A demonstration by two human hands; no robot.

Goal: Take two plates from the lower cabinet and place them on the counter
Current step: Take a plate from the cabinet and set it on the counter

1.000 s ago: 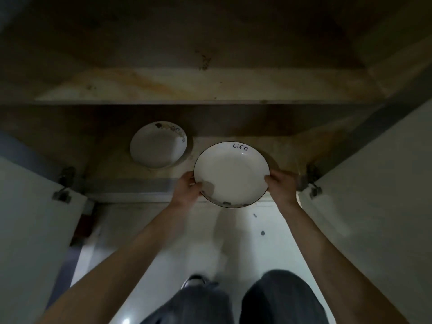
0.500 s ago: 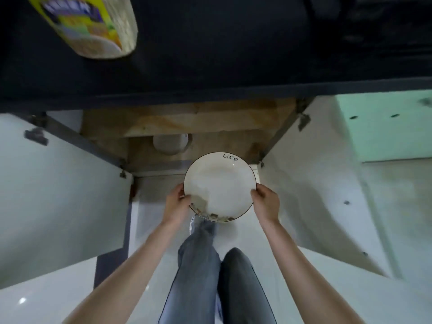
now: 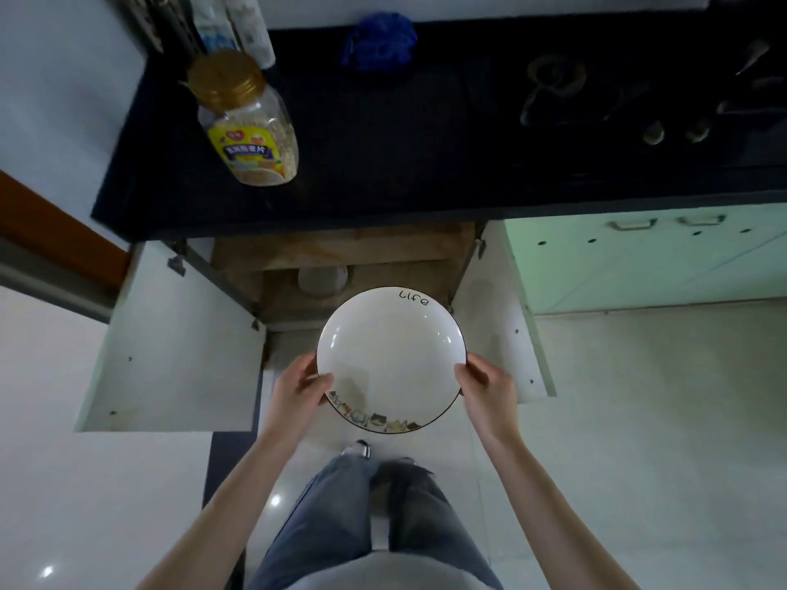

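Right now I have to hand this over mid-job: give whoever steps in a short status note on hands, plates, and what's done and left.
Left hand: gripping the left rim of the white plate.
Right hand: gripping its right rim.
The plate is out of the lower cabinet, held level above the floor, in front of the black counter.
Second plate sits inside the cabinet; both doors are open.
Done: first plate taken out.
Left: set it on the counter, right of the jar, then fetch and place the second.
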